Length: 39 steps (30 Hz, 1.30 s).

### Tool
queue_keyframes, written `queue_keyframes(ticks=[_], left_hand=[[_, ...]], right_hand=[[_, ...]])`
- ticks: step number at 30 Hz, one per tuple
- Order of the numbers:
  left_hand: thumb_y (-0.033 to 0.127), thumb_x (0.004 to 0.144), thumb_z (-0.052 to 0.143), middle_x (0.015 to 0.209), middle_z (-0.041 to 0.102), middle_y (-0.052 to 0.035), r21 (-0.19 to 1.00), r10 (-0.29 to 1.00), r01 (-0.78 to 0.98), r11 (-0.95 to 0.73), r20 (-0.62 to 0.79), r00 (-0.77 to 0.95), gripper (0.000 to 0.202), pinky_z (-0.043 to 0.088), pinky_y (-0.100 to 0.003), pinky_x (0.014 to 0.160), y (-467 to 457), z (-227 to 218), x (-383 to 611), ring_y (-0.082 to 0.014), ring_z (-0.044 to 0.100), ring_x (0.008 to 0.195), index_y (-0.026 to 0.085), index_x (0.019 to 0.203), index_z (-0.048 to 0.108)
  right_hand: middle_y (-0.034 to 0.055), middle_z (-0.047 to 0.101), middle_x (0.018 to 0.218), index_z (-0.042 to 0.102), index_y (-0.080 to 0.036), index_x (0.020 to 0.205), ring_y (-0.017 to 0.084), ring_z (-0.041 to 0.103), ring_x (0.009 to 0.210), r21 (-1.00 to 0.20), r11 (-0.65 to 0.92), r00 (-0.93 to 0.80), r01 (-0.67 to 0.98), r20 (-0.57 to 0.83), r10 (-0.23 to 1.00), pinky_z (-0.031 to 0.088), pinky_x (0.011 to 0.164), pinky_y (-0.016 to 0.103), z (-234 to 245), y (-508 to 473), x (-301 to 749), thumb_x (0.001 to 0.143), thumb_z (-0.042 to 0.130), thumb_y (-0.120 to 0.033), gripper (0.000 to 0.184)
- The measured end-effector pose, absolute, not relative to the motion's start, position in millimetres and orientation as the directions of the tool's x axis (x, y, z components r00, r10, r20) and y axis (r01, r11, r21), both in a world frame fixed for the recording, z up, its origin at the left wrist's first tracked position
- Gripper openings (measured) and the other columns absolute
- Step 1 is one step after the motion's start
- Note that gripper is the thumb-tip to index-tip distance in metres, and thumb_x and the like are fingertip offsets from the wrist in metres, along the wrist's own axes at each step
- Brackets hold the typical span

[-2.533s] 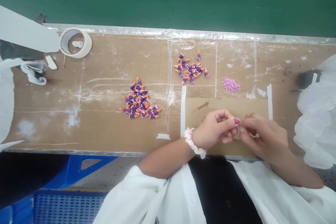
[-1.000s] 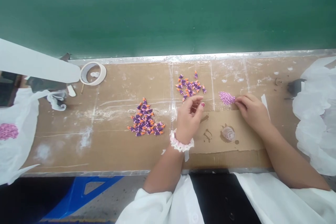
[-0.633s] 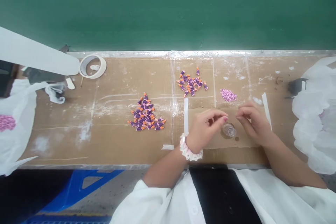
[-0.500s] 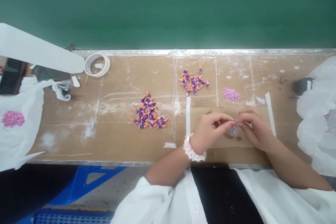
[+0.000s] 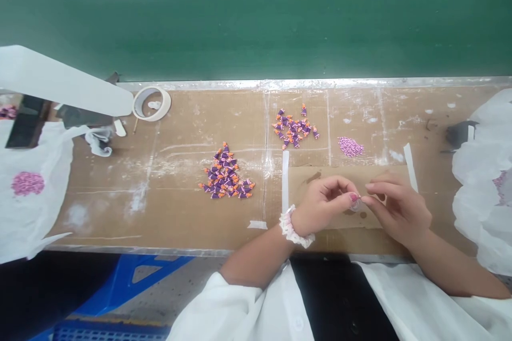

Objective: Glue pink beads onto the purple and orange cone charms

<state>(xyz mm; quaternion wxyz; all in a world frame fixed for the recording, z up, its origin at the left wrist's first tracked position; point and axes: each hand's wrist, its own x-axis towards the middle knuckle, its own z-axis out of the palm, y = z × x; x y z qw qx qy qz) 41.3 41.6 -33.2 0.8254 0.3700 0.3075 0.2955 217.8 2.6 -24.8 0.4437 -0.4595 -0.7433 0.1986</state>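
Observation:
A small clear vial (image 5: pixel 356 205) sits between my hands above a cardboard sheet (image 5: pixel 320 176), partly hidden by my fingers. My left hand (image 5: pixel 324 205) pinches it at the fingertips, a white scrunchie (image 5: pixel 293 227) on the wrist. The fingertips of my right hand (image 5: pixel 400 208) reach the vial's right side, and I cannot tell whether they grip it. Beyond my hands lies a small heap of pink beads (image 5: pixel 351 146). Two piles of purple-and-orange cone-shaped pieces (image 5: pixel 295 129) (image 5: pixel 226 177) lie further left.
The brown work surface (image 5: pixel 180 218) has a metal edge and is streaked with white residue. White tape strips (image 5: pixel 410 168) hold the cardboard. A masking tape roll (image 5: pixel 152 104) lies back left. White plastic sheets (image 5: pixel 30 192) (image 5: pixel 482 181) lie at both sides.
The vial stood on the cardboard earlier and my hands were apart, the right by the pink beads. Now both hands have closed in on the vial, which is off its earlier spot.

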Motion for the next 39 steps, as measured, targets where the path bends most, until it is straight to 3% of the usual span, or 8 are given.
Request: queue_keyframes(ticks=[6, 10, 14, 20, 29, 34, 36, 39], left_hand=[[0.039, 0.085, 0.059, 0.072, 0.063, -0.0035, 0.913, 0.793, -0.204, 0.353, -0.176, 0.584, 0.025, 0.049, -0.025, 0.065, 35.8, -35.3, 44.2, -0.0119, 0.061, 0.068, 0.014, 0.08, 0.061], [0.037, 0.086, 0.056, 0.072, 0.064, -0.0032, 0.992, 0.856, -0.088, 0.094, -0.035, 0.515, 0.024, 0.047, -0.024, 0.063, 36.2, -34.1, 44.5, -0.011, 0.056, 0.065, 0.016, 0.077, 0.062], [0.034, 0.088, 0.055, 0.067, 0.062, -0.0023, 0.984, 0.861, 0.025, -0.174, 0.14, 0.489, 0.022, 0.046, -0.026, 0.064, 37.2, -34.2, 44.1, -0.0115, 0.053, 0.064, 0.018, 0.074, 0.062], [0.023, 0.087, 0.054, 0.069, 0.065, -0.0023, 0.895, 0.805, 0.077, -0.44, 0.355, 0.475, 0.012, 0.048, -0.027, 0.069, 38.4, -40.3, 44.0, -0.0131, 0.057, 0.069, 0.019, 0.078, 0.059], [0.026, 0.093, 0.041, 0.079, 0.068, -0.0079, 0.781, 0.666, 0.201, -0.592, 0.333, 0.667, 0.026, 0.05, -0.03, 0.075, 47.0, -36.3, 41.9, -0.0163, 0.063, 0.076, 0.018, 0.08, 0.063], [0.026, 0.094, 0.043, 0.081, 0.069, -0.0059, 0.678, 0.61, 0.208, -0.705, 0.43, 0.666, 0.025, 0.05, -0.026, 0.077, 45.5, -39.6, 45.0, -0.0143, 0.065, 0.077, 0.017, 0.084, 0.064], [0.031, 0.092, 0.048, 0.083, 0.07, -0.0048, 0.614, 0.631, 0.302, -0.73, 0.434, 0.643, 0.022, 0.051, -0.027, 0.077, 49.4, -36.3, 35.9, -0.0145, 0.064, 0.079, 0.018, 0.088, 0.064], [0.029, 0.09, 0.053, 0.092, 0.069, -0.0069, 0.44, 0.795, 0.664, -0.605, 0.288, 0.534, 0.018, 0.05, -0.031, 0.076, 61.8, -26.3, -1.0, -0.0185, 0.062, 0.085, 0.017, 0.097, 0.063]], right_hand=[[0.0017, 0.059, 0.078, 0.058, -0.02, 0.098, 0.013, 0.055, 0.066, -0.703, 0.535, -0.221, 0.469, 0.493, 0.842, 0.046, 0.058, 0.029, -21.4, 4.4, 214.7, 0.08, 0.061, 0.001, 0.028], [0.0006, 0.056, 0.075, 0.056, -0.021, 0.092, 0.013, 0.053, 0.065, -0.672, 0.529, -0.212, 0.518, 0.498, 0.841, 0.045, 0.056, 0.029, -18.3, 6.4, 211.8, 0.08, 0.06, -0.002, 0.023], [-0.0006, 0.052, 0.072, 0.051, -0.022, 0.086, 0.013, 0.05, 0.062, -0.644, 0.536, -0.247, 0.546, 0.487, 0.838, 0.042, 0.054, 0.028, -16.0, 8.8, 212.2, 0.081, 0.056, -0.003, 0.021], [0.0005, 0.049, 0.071, 0.048, -0.021, 0.085, 0.014, 0.047, 0.064, -0.685, 0.529, -0.354, 0.501, 0.396, 0.847, 0.04, 0.055, 0.028, -14.6, 12.6, 219.2, 0.083, 0.052, -0.003, 0.018], [0.0005, 0.052, 0.071, 0.053, -0.021, 0.087, 0.014, 0.05, 0.063, -0.708, 0.543, -0.431, 0.452, 0.36, 0.827, 0.041, 0.054, 0.029, -9.5, 15.3, 228.3, 0.081, 0.057, -0.001, 0.021], [-0.0002, 0.05, 0.069, 0.052, -0.02, 0.085, 0.014, 0.05, 0.063, -0.765, 0.504, -0.418, 0.4, 0.337, 0.844, 0.04, 0.053, 0.029, -11.5, 13.3, 230.9, 0.08, 0.056, -0.003, 0.019], [-0.0002, 0.049, 0.068, 0.052, -0.02, 0.085, 0.014, 0.049, 0.062, -0.782, 0.509, -0.407, 0.36, 0.36, 0.84, 0.04, 0.054, 0.03, -7.5, 14.2, 231.5, 0.079, 0.054, -0.001, 0.02], [-0.0002, 0.047, 0.065, 0.052, -0.02, 0.083, 0.014, 0.048, 0.06, -0.775, 0.523, -0.387, 0.354, 0.388, 0.837, 0.04, 0.054, 0.031, 0.2, 16.2, 232.6, 0.078, 0.052, 0.001, 0.021]])
